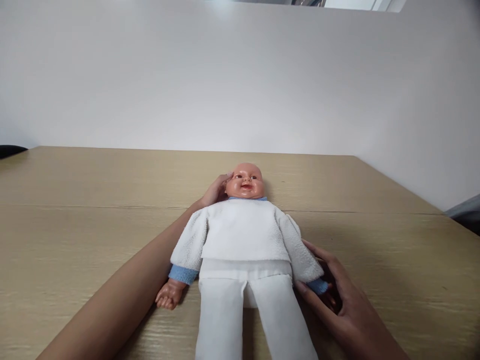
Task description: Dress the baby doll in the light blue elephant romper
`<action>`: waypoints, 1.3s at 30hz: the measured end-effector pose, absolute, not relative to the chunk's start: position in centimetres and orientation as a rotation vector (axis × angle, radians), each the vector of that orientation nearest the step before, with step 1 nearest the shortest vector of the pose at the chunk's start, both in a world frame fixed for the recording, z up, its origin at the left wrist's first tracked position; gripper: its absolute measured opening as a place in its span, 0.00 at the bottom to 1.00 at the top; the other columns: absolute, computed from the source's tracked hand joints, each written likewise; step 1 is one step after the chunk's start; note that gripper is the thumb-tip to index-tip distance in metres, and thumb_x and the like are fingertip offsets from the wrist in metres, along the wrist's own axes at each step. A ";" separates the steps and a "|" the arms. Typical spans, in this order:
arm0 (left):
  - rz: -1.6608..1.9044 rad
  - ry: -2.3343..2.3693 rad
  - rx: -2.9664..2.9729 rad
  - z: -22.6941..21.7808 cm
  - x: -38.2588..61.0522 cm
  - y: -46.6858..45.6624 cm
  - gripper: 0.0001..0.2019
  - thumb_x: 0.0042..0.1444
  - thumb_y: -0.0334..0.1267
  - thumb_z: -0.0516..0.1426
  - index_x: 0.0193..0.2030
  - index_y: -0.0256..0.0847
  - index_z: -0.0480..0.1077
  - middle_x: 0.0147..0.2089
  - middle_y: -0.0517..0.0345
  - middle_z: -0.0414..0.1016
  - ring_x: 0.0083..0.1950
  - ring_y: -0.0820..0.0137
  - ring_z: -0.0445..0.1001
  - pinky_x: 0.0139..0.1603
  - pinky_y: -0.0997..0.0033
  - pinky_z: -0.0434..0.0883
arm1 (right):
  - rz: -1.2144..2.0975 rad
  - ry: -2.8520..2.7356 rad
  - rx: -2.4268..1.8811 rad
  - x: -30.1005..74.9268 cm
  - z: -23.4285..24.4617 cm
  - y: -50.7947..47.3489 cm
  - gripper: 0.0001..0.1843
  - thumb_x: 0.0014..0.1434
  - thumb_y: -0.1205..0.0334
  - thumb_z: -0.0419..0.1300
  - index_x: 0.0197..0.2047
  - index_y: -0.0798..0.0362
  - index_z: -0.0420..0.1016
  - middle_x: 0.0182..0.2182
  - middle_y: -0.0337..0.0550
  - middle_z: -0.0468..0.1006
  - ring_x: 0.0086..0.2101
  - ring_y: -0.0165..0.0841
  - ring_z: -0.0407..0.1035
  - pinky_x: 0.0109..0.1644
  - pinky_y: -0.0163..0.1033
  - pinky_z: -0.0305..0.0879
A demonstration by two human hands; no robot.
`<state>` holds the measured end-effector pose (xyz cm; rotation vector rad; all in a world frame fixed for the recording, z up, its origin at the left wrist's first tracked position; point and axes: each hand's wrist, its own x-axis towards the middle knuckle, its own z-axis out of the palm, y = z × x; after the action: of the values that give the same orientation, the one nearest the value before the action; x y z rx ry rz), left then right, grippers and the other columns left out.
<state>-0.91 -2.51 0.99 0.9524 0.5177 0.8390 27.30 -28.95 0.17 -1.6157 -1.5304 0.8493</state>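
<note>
A bald baby doll (245, 230) lies face up on the wooden table, its head away from me and its legs toward me. It wears a white fleecy top with blue collar and cuffs, and white trousers. My left hand (216, 189) cups the side of the doll's head, thumb near its temple; the other fingers are hidden behind the head. My right hand (337, 290) curls around the doll's arm at the right of the view, thumb by its hip and fingers along the outside of the sleeve. The doll's hand there is mostly hidden; its other hand (170, 294) rests beside my left forearm.
The wooden table (112, 175) has a seam running across it. Behind its far edge stands a plain white wall (240, 80). Dark curved objects (11, 151) show partly at the far left and right edges of the view.
</note>
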 end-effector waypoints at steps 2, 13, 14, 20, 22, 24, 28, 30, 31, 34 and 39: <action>0.856 0.540 0.950 1.0 -0.9 -2.6 0.28 0.67 0.59 0.61 0.59 0.39 0.84 0.59 0.48 0.87 0.70 0.41 0.78 0.79 0.44 0.68 | 0.858 -1.514 -1.614 27.3 0.2 -29.0 0.39 0.69 0.42 0.68 0.77 0.39 0.63 0.68 0.52 0.77 0.61 0.50 0.78 0.60 0.47 0.82; 0.901 0.501 0.907 1.3 -0.5 -3.1 0.27 0.68 0.55 0.63 0.62 0.34 0.82 0.61 0.43 0.86 0.69 0.43 0.79 0.77 0.46 0.70 | 0.847 -1.581 -1.647 27.3 0.3 -29.1 0.37 0.72 0.39 0.64 0.78 0.36 0.60 0.71 0.49 0.74 0.63 0.48 0.77 0.64 0.48 0.81; 0.909 0.501 0.904 1.2 -0.4 -3.0 0.27 0.68 0.54 0.64 0.63 0.34 0.81 0.62 0.43 0.85 0.69 0.43 0.79 0.77 0.46 0.70 | 0.851 -1.582 -1.647 27.3 0.3 -29.1 0.37 0.72 0.40 0.63 0.78 0.36 0.59 0.71 0.50 0.74 0.64 0.48 0.77 0.64 0.49 0.81; 0.921 0.524 0.891 0.7 -0.3 -2.5 0.29 0.67 0.55 0.64 0.67 0.37 0.79 0.66 0.45 0.82 0.74 0.43 0.74 0.78 0.45 0.70 | 0.851 -1.600 -1.637 27.4 0.1 -29.2 0.36 0.73 0.40 0.62 0.78 0.35 0.58 0.71 0.50 0.73 0.64 0.49 0.76 0.64 0.50 0.80; 0.947 0.531 0.897 0.6 -0.2 -2.4 0.29 0.67 0.54 0.65 0.67 0.37 0.79 0.66 0.45 0.83 0.75 0.43 0.74 0.79 0.45 0.69 | 0.850 -1.600 -1.643 27.5 0.0 -29.2 0.37 0.73 0.39 0.62 0.78 0.34 0.57 0.72 0.49 0.72 0.65 0.49 0.76 0.65 0.52 0.80; 0.956 0.531 0.896 0.7 -0.2 -2.4 0.28 0.66 0.53 0.65 0.66 0.38 0.79 0.66 0.46 0.83 0.75 0.44 0.74 0.79 0.46 0.68 | 0.869 -1.592 -1.635 27.5 -0.1 -29.2 0.37 0.73 0.39 0.62 0.79 0.34 0.56 0.72 0.50 0.71 0.65 0.49 0.75 0.65 0.53 0.80; 0.936 0.543 0.889 0.9 -0.2 -2.5 0.27 0.67 0.53 0.65 0.66 0.38 0.80 0.65 0.46 0.84 0.74 0.43 0.74 0.78 0.45 0.69 | 0.863 -1.587 -1.627 27.4 -0.1 -29.2 0.37 0.73 0.39 0.62 0.79 0.34 0.57 0.72 0.51 0.71 0.65 0.49 0.75 0.65 0.54 0.80; 0.917 0.540 0.895 1.1 -0.3 -2.7 0.27 0.68 0.54 0.64 0.64 0.36 0.80 0.64 0.45 0.84 0.74 0.42 0.75 0.78 0.44 0.69 | 0.843 -1.597 -1.630 27.4 -0.1 -29.2 0.37 0.73 0.39 0.62 0.78 0.35 0.57 0.72 0.51 0.71 0.65 0.49 0.75 0.65 0.53 0.80; 0.902 0.537 0.896 1.1 -0.3 -2.8 0.27 0.69 0.55 0.63 0.64 0.35 0.81 0.64 0.44 0.84 0.73 0.41 0.75 0.78 0.43 0.69 | 0.839 -1.600 -1.627 27.4 0.0 -29.2 0.37 0.73 0.39 0.62 0.78 0.35 0.58 0.72 0.51 0.72 0.65 0.49 0.75 0.65 0.52 0.80; 0.876 0.534 0.896 1.3 -0.3 -3.0 0.28 0.69 0.56 0.63 0.63 0.35 0.81 0.64 0.44 0.84 0.73 0.41 0.75 0.78 0.43 0.69 | 0.842 -1.594 -1.614 27.3 0.2 -29.3 0.36 0.73 0.40 0.63 0.78 0.34 0.58 0.72 0.49 0.72 0.64 0.47 0.76 0.65 0.49 0.80; 0.862 0.556 0.916 1.3 -0.4 -2.9 0.27 0.68 0.57 0.62 0.63 0.37 0.81 0.63 0.45 0.84 0.72 0.42 0.76 0.77 0.44 0.71 | 0.847 -1.601 -1.612 27.2 0.3 -29.2 0.36 0.73 0.40 0.62 0.78 0.35 0.58 0.72 0.49 0.73 0.64 0.47 0.76 0.65 0.50 0.80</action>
<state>-0.41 -2.89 1.25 0.9163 0.5557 0.8623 27.17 -29.23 0.34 -1.6120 -1.6010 0.8467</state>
